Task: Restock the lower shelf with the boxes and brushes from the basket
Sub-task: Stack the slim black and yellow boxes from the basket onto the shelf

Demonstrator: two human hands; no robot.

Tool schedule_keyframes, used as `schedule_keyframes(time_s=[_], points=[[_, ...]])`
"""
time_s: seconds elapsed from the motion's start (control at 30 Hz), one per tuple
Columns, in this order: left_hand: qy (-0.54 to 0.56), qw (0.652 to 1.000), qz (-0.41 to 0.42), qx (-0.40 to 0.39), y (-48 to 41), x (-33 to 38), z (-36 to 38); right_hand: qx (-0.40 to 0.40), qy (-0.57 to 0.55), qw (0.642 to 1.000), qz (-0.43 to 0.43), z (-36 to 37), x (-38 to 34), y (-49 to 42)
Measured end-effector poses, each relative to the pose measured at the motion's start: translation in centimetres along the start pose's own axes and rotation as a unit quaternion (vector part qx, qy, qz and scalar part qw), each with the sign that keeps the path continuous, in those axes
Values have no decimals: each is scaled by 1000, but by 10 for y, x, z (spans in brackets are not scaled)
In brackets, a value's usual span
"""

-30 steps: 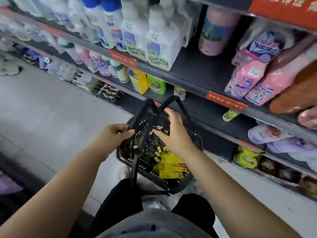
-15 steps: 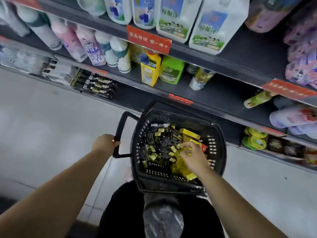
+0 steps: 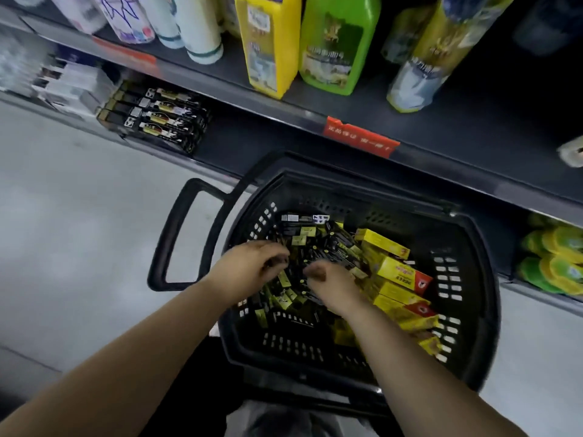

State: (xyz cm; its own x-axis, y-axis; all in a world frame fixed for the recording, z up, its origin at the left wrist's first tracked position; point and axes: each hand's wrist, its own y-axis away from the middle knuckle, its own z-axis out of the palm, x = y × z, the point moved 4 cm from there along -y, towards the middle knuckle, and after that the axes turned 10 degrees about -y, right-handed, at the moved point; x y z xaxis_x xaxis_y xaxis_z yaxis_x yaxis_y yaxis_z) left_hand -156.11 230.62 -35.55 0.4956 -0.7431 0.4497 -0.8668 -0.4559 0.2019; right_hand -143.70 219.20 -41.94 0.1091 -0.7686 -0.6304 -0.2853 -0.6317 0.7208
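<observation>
Brush packs, black with gold labels, are heaped in the left half of the black basket, with yellow boxes stacked along its right side. The left hand is lowered onto the heap's left edge, the right hand just beside the boxes. Fingers of both are curled downward; whether anything is pinched cannot be told. Similar black packs are lined up on the lower shelf.

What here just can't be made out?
Head view only.
1. Whether left hand or right hand holds anything: motion blur, fingers dip among the black packs.
2. Red shelf tag lettering: too blurred.
3. Yellow bottle and green bottle tops: cut off by the top edge.
</observation>
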Motion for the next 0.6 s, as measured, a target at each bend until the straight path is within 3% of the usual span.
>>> schedule_keyframes(time_s=[0.27, 0.37, 0.47, 0.53, 0.6], points=[[-33, 996, 82, 20, -14, -39, 74, -47, 174, 983, -15, 80, 39, -90], [-69, 996, 58, -9, -19, -44, 85, -90, -18, 995, -42, 72, 45, -91], [-43, 998, -32, 28, -13, -47, 76, -88, -234, 968, -32, 58, 46, -66], [-17, 995, -95, 31, -6, -43, 72, -49, -239, 968, -59, 53, 46, -46], [52, 989, -141, -10, 1, -33, 78, 9, -122, 985, -119, 52, 43, -29]])
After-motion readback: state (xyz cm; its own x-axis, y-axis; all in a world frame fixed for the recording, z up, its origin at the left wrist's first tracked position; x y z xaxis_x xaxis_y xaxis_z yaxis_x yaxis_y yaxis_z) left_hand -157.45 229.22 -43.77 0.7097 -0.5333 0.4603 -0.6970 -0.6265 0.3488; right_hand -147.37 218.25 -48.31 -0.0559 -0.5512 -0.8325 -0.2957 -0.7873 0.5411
